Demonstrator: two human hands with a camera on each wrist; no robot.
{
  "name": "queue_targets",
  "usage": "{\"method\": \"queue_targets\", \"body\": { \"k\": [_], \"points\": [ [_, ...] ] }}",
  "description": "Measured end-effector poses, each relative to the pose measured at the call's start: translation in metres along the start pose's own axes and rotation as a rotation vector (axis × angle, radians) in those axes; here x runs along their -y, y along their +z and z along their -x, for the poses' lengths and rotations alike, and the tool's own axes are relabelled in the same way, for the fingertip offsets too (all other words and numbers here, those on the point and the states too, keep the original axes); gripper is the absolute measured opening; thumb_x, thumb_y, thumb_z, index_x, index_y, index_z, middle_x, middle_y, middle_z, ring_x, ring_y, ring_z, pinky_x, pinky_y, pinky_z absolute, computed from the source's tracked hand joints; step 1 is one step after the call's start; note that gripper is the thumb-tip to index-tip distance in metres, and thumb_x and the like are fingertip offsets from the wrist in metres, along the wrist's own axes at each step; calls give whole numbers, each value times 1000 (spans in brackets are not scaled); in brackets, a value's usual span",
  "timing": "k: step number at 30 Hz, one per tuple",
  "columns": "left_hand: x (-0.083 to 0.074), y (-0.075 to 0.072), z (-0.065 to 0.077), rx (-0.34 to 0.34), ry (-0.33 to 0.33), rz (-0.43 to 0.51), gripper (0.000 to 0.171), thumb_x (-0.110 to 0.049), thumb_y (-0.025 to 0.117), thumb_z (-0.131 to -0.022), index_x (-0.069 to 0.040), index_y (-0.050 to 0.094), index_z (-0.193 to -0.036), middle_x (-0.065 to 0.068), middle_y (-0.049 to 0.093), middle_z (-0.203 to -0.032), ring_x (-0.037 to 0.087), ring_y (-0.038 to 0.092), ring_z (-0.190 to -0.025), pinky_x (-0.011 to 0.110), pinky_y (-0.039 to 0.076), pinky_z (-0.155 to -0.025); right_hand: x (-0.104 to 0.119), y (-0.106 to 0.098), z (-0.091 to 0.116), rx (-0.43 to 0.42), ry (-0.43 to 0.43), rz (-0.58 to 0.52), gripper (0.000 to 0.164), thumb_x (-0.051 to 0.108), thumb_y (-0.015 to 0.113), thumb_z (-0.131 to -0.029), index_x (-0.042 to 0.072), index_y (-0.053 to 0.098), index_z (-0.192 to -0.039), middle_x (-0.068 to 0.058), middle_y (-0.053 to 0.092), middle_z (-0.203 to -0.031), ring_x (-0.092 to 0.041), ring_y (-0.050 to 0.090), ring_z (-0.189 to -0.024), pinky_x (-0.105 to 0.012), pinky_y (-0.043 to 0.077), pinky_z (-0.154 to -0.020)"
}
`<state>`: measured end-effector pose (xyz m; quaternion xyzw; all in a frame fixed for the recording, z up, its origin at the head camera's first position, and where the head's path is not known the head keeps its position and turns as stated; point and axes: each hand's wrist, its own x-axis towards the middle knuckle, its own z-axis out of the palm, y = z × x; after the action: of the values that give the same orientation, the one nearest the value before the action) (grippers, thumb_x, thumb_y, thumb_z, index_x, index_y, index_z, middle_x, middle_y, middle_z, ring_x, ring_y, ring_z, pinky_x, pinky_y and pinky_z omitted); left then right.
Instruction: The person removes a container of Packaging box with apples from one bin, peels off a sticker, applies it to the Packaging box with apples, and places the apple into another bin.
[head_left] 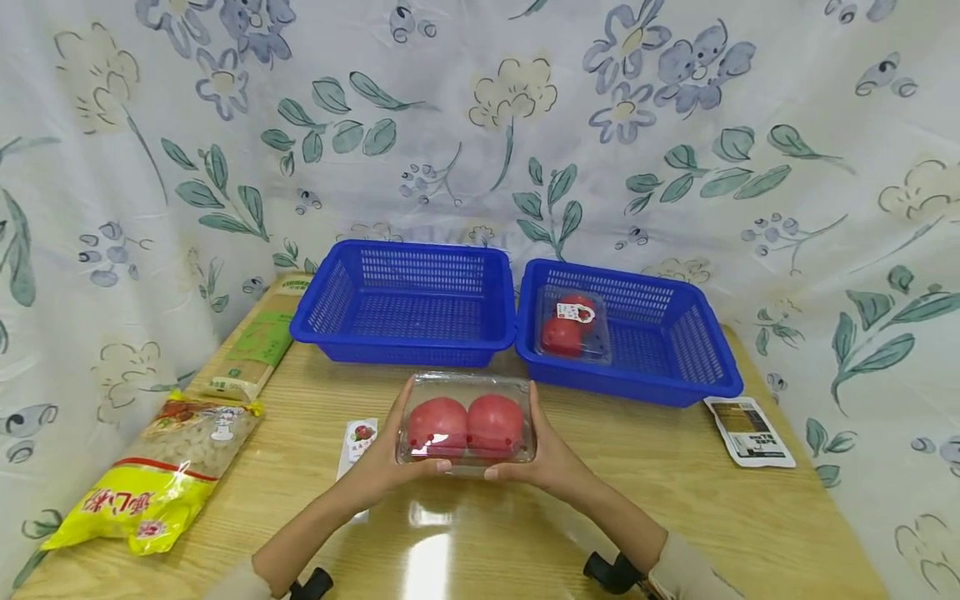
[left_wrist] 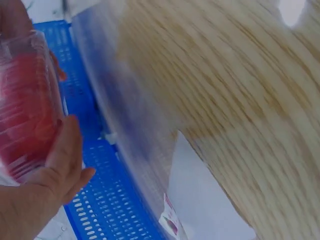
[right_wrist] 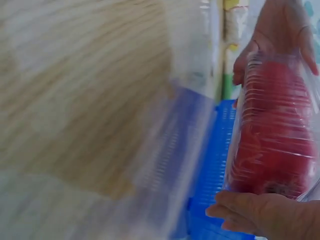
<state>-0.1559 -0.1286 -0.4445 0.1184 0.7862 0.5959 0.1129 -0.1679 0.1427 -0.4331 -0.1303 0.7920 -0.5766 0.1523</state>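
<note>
Between my two hands is a clear plastic box (head_left: pixel 469 385) with two round red fruits (head_left: pixel 439 425) inside, seen above the table in the head view. My left hand (head_left: pixel 392 454) grips its left end and my right hand (head_left: pixel 546 454) the right end, with both thumbs along the near side. In the left wrist view, the fingers (left_wrist: pixel 67 155) curve around one end of the box. The right wrist view has the right hand (right_wrist: pixel 265 210) at the near end and the left hand beyond. A white sheet of fruit labels (head_left: pixel 358 442) lies beside my left forearm.
Two blue plastic baskets (head_left: pixel 405 343) stand behind the box. The right basket (head_left: pixel 637 377) holds a similar fruit box (head_left: pixel 572 325) bearing a label. On the left lie a yellow bag (head_left: pixel 153 492) and a noodle-like packet (head_left: pixel 258 342). A small white pouch (head_left: pixel 750 433) lies far right.
</note>
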Motion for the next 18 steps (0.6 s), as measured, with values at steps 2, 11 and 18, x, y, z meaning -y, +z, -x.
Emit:
{"method": "queue_targets", "body": {
  "k": [2,11,18],
  "points": [
    [3,3,-1,22,-6,-14,121,-30,82,-82,-37,-13,-157,13,-9,-166,44,4,-151,67,14,-115,-4,1,0,-22,11,10,144,37,93,-66,22,-17,-158,-16,-4,-166,-36,3,-153,-58,13,-119],
    [9,5,-5,96,-15,-78,122,-32,78,-86,-31,-22,-156,22,-10,-164,48,15,-147,65,19,-115,-22,2,-7,10,-1,-39,143,30,92,-69,27,-20,-157,-17,-6,-166,-36,3,-153,-57,11,-120],
    [10,6,-7,105,-29,-128,122,-36,77,-87,-27,-25,-155,26,-8,-163,54,24,-143,66,25,-112,-32,1,-12,25,-8,-49,144,32,93,-69,23,-21,-157,-17,-10,-165,-37,0,-153,-57,10,-120]
  ]
}}
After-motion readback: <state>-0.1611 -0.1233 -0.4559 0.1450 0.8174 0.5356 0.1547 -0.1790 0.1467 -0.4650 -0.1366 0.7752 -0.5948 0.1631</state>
